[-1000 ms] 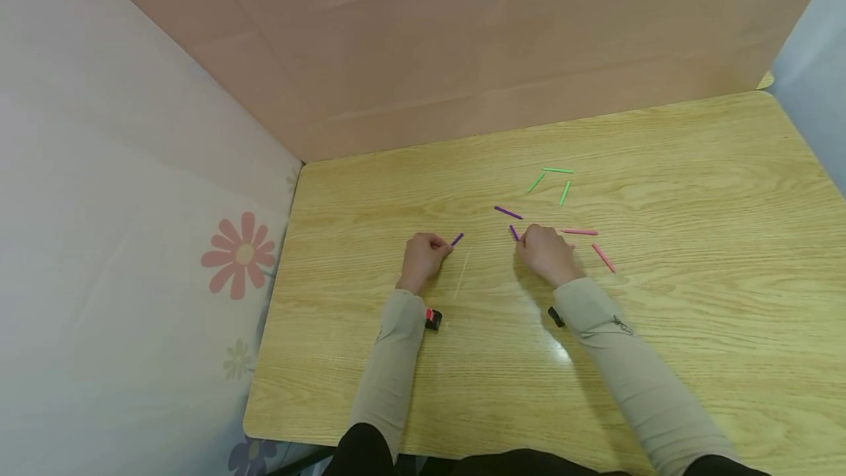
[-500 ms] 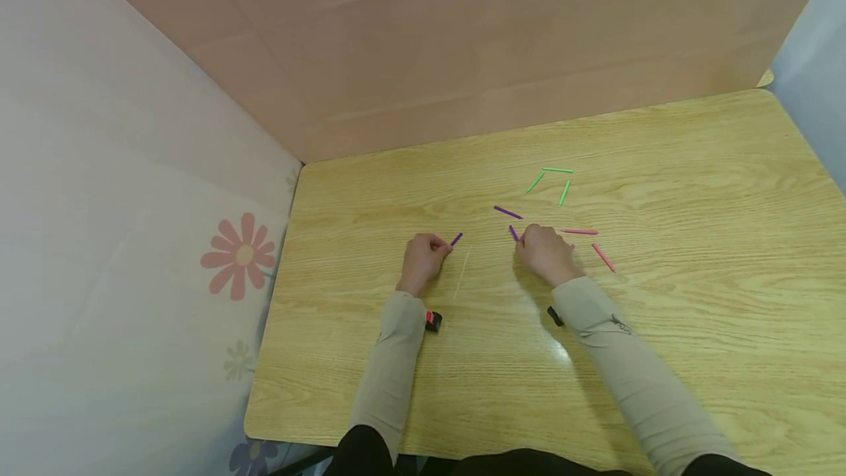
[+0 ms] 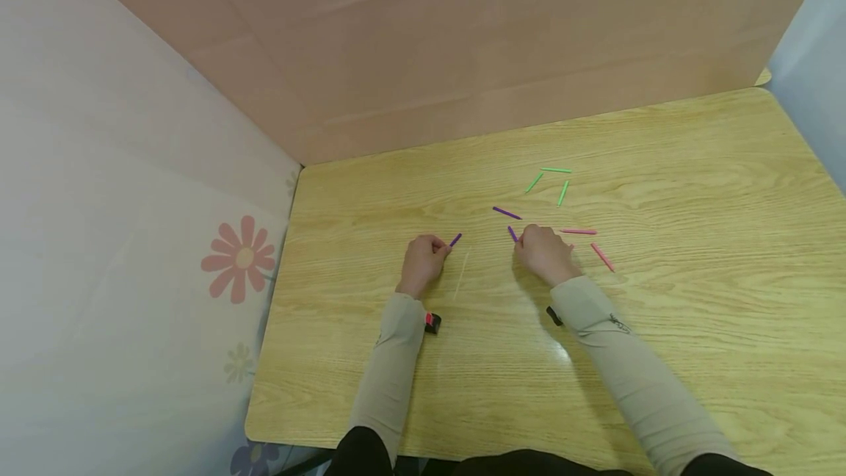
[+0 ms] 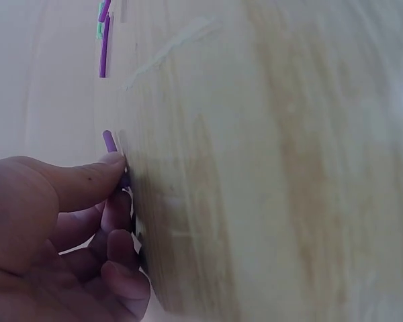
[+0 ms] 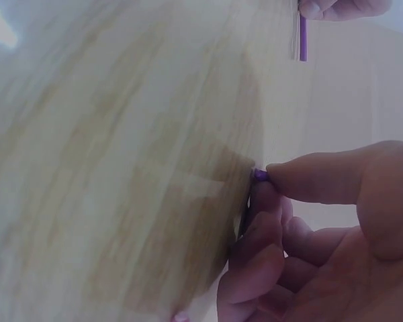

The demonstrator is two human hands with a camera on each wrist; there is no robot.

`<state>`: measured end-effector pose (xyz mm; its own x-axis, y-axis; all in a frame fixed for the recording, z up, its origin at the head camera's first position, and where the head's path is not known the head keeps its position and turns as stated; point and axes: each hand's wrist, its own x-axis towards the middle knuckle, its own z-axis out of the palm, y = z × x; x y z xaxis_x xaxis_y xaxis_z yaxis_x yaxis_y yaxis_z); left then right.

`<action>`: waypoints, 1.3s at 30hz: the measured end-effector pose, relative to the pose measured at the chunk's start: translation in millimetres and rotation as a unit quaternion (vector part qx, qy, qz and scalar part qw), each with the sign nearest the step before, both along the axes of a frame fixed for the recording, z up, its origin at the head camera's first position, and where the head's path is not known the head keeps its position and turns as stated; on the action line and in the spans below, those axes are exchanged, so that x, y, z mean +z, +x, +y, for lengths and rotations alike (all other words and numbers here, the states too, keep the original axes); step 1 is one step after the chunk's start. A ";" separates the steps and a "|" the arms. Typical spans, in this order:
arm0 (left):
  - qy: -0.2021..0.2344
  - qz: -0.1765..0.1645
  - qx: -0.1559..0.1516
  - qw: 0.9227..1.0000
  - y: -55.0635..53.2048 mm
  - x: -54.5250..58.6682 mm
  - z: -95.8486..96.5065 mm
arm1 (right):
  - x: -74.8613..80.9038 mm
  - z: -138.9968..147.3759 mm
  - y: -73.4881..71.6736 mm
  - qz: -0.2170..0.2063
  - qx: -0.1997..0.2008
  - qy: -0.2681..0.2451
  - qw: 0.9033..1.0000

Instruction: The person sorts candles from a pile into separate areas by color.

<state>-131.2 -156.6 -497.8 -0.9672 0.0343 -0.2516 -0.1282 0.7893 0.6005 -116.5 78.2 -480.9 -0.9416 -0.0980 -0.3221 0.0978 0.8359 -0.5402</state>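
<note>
My left hand (image 3: 423,264) pinches the near end of a short purple stick (image 3: 456,239) between thumb and forefinger, low at the tabletop. In the left wrist view the thumb presses on that stick (image 4: 110,142), and the other fingers are curled beneath. To the right, my right hand (image 3: 545,254) pinches a second purple stick (image 3: 512,234); only its far part shows past the fingers. The right wrist view shows a purple end (image 5: 261,175) between thumb and forefinger. A third purple stick (image 3: 507,213) lies just beyond the right hand.
Three green sticks (image 3: 556,170) lie farther back on the wooden table (image 3: 370,358). Pink sticks (image 3: 603,257) lie right of the right hand, one partly hidden by it. A tan panel (image 3: 463,42) stands along the back edge, and a flowered curtain (image 3: 132,241) hangs at the left.
Both hands keep their grip and hardly move. The head view has shifted very slightly; the sticks lie as before.
</note>
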 end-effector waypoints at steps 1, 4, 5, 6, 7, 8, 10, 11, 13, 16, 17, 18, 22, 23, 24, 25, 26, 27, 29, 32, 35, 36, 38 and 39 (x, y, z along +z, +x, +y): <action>0.001 0.002 -0.003 1.000 -0.5 -0.3 0.2 | 0.4 0.1 0.1 -0.002 -0.001 0.000 1.000; 0.001 0.006 -0.014 1.000 -1.8 -0.8 2.2 | 0.6 0.4 0.0 -0.006 -0.003 -0.002 1.000; 0.000 0.007 -0.018 1.000 -2.3 -0.7 3.4 | 0.6 0.4 -0.1 -0.008 -0.004 -0.002 1.000; -0.001 0.007 -0.020 1.000 -2.8 -0.2 4.8 | 0.5 0.5 -0.1 -0.008 -0.004 -0.003 1.000; -0.003 0.008 -0.023 1.000 -3.3 0.3 6.6 | 0.2 0.5 -0.2 -0.009 -0.004 -0.003 1.000; -0.005 0.007 -0.024 1.000 -3.7 0.9 8.5 | -0.1 0.4 -0.3 -0.008 -0.003 -0.005 1.000; -0.009 0.007 -0.027 1.000 -4.8 2.3 12.8 | -0.6 0.2 -0.5 -0.009 -0.004 -0.005 1.000; -0.010 0.008 -0.028 1.000 -5.3 2.9 14.8 | -0.7 0.2 -0.4 -0.009 -0.005 -0.005 1.000; -0.010 0.009 -0.032 0.999 -6.1 3.6 18.8 | -1.3 0.3 -0.3 -0.007 -0.006 -0.005 1.000; -0.015 0.011 -0.038 0.999 -7.7 3.9 23.9 | -1.2 0.5 0.0 -0.004 -0.009 -0.007 1.000; -0.017 0.012 -0.040 0.999 -8.2 3.8 25.3 | -1.1 0.6 0.1 -0.004 -0.009 -0.008 1.000; -0.020 0.012 -0.043 0.999 -8.6 3.7 26.6 | -1.0 0.6 0.1 -0.002 -0.008 -0.010 1.000; -0.025 0.016 -0.054 0.998 -10.1 3.8 30.8 | -0.6 0.8 -0.1 0.004 -0.003 -0.013 1.000; -0.025 0.016 -0.056 0.998 -10.6 4.1 31.7 | -0.4 0.8 -0.2 0.006 -0.001 -0.012 1.000; -0.024 0.016 -0.057 0.998 -11.0 4.5 32.7 | -0.5 0.8 -0.1 0.007 -0.001 -0.013 1.000; -0.023 0.015 -0.059 0.998 -11.4 4.7 33.7 | -0.5 0.6 -0.2 0.008 0.000 -0.013 1.000; -0.021 0.015 -0.059 0.998 -11.8 5.1 34.6 | -0.5 0.5 -0.3 0.007 0.000 -0.012 1.000; -0.021 0.014 -0.060 0.998 -12.4 5.5 35.7 | -0.7 0.3 -0.2 0.005 0.000 -0.012 1.000; -0.020 0.012 -0.060 0.998 -13.3 5.4 37.9 | -1.2 0.1 -0.5 0.005 0.002 -0.010 1.000; -0.020 0.009 -0.061 0.998 -14.4 4.6 40.6 | -1.3 -0.1 -0.8 0.006 0.005 -0.008 1.000; -0.014 0.002 -0.059 0.998 -14.6 3.3 42.7 | -0.9 -0.6 -0.9 0.006 0.006 -0.008 1.000; -0.014 0.001 -0.059 0.998 -14.5 3.2 43.3 | -0.8 -0.7 -0.9 0.006 0.006 -0.009 1.000; -0.012 0.000 -0.060 0.998 -14.6 3.1 44.4 | -0.4 -1.2 -0.8 0.005 0.004 -0.007 1.000; -0.015 0.001 -0.061 0.998 -14.7 3.1 45.0 | 0.1 -1.6 -0.7 0.005 0.003 -0.006 1.000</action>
<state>-146.0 -111.6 -494.7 -0.9568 0.1444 -0.2523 -0.0288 0.8165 0.5766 -117.1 76.6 -480.8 -0.9439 -0.1083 -0.3119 0.0871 0.8295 -0.5516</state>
